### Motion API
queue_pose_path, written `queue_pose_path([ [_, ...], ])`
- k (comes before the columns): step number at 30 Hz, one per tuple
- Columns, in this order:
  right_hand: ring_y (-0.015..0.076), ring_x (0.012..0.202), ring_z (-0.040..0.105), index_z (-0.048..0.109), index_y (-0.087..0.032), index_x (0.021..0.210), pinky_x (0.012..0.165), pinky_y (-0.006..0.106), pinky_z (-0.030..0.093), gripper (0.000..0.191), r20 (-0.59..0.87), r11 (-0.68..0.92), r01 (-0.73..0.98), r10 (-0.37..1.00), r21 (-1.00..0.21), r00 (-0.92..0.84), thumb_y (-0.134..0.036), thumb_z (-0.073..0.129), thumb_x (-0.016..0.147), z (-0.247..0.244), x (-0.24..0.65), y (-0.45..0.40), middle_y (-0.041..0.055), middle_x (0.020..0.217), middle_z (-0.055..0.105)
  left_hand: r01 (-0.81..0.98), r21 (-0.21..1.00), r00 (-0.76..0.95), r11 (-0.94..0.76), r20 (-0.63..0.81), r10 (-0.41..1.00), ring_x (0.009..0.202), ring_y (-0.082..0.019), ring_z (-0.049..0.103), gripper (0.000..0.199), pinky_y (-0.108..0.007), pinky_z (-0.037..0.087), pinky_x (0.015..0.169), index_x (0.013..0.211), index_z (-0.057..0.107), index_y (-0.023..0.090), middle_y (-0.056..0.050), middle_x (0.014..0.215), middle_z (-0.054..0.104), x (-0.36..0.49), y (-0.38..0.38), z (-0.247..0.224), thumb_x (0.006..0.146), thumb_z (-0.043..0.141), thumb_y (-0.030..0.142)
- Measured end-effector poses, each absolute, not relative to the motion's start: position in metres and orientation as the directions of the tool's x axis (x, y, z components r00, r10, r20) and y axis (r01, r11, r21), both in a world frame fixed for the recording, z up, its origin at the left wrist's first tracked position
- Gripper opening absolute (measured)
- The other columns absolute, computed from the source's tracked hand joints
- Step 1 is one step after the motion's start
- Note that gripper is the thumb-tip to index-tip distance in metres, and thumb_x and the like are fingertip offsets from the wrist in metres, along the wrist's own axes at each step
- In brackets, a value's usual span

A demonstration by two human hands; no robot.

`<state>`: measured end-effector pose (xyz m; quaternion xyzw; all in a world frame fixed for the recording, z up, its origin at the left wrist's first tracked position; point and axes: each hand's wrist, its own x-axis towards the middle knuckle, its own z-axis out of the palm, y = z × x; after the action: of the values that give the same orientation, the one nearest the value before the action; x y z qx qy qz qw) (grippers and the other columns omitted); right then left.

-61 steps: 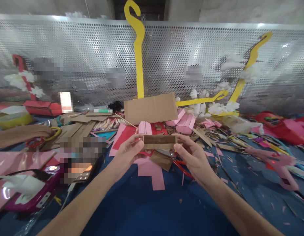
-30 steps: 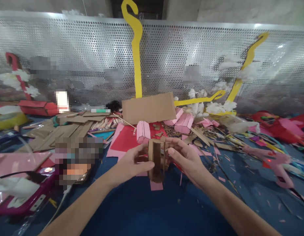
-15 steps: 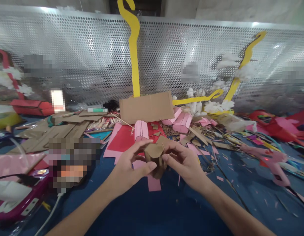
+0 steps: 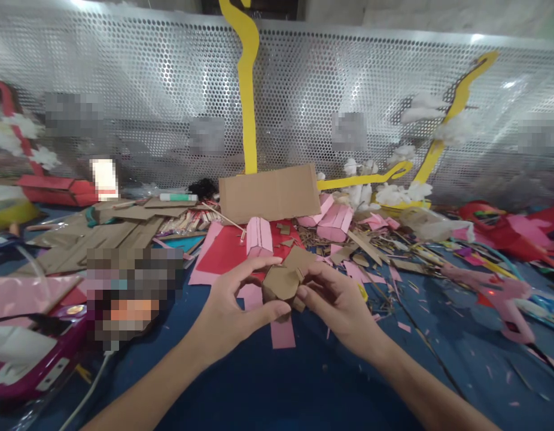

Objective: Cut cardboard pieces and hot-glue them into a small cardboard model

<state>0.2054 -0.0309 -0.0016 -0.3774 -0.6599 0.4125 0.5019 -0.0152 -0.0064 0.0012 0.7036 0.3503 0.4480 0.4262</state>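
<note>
Two-handed, with grip closed around the cardboard box (image 4: 283, 291) over the bench (image 4: 268, 383): left hand (image 4: 241, 302) from nine o'clock, right hand (image 4: 337, 293) from three. Now turned hexagonal end (image 4: 280, 280) up, no longer open side, likely for checking that end.

Hexagonal cardboard form (image 4: 282, 284) between the fingers (image 4: 273, 309): plain brown. Just beyond them: red sheet (image 4: 214, 252) on pink sheet (image 4: 205, 279); faceted box (image 4: 259, 235), pink, dark-lined edges. Well right: glue gun (image 4: 492, 288), pink. Beneath: tabletop (image 4: 277, 389), dark blue. Farthest beyond: metal panel (image 4: 299, 102), silver, dotted with dark holes.
</note>
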Motion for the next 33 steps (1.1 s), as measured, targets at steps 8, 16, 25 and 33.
queue_pose_path([
  [8, 0.0207, 0.093, 0.068, 0.061, -0.03, 0.122, 0.077, 0.034, 0.059, 0.023, 0.557, 0.557, 0.25, 0.827, -0.792, -0.079, -0.025, 0.064, 0.1, -0.006, 0.204, -0.033, 0.0058, 0.108, 0.065, 0.133, 0.917, 0.301, -0.375, 0.323, 0.897, 0.106, -0.029, 0.069, 0.049, -0.043, 0.055, 0.095, 0.122, 0.074, 0.028, -0.007, 0.117, 0.078, -0.012, -0.008, 0.004, 0.076, 0.088, 0.035],
  [16, 0.0309, 0.122, 0.058, 0.066, -0.031, 0.132, 0.106, 0.051, 0.051, 0.047, 0.85, 0.657, 0.751, 0.356, 0.069, -0.389, -0.01, 0.073, 0.09, 0.0, 0.215, -0.041, 0.0109, 0.128, 0.062, 0.2, 0.858, 0.311, -0.473, 0.402, 0.861, 0.105, -0.026, 0.069, 0.046, -0.043, 0.053, 0.099, 0.122, 0.073, 0.028, -0.005, 0.118, 0.077, -0.014, -0.008, 0.002, 0.078, 0.087, 0.031],
  [25, 0.0242, 0.102, 0.062, 0.077, -0.021, 0.106, 0.094, 0.047, 0.055, 0.024, 0.913, 0.691, 0.704, 0.166, 0.161, -0.372, -0.006, 0.079, 0.087, 0.004, 0.213, -0.041, 0.0069, 0.112, 0.067, 0.23, 0.808, 0.323, -0.543, 0.463, 0.825, 0.101, -0.022, 0.07, 0.043, -0.037, 0.055, 0.096, 0.119, 0.073, 0.029, -0.001, 0.116, 0.078, -0.014, -0.01, 0.004, 0.078, 0.084, 0.025],
  [33, 0.0266, 0.107, 0.061, 0.076, -0.019, 0.114, 0.095, 0.049, 0.053, 0.029, 0.887, 0.653, 0.734, 0.211, 0.185, -0.411, -0.008, 0.08, 0.087, 0.004, 0.216, -0.04, 0.0095, 0.115, 0.066, 0.238, 0.791, 0.318, -0.563, 0.484, 0.815, 0.099, -0.021, 0.07, 0.043, -0.038, 0.056, 0.095, 0.12, 0.073, 0.028, -0.002, 0.113, 0.078, -0.016, -0.009, 0.003, 0.079, 0.084, 0.027],
])
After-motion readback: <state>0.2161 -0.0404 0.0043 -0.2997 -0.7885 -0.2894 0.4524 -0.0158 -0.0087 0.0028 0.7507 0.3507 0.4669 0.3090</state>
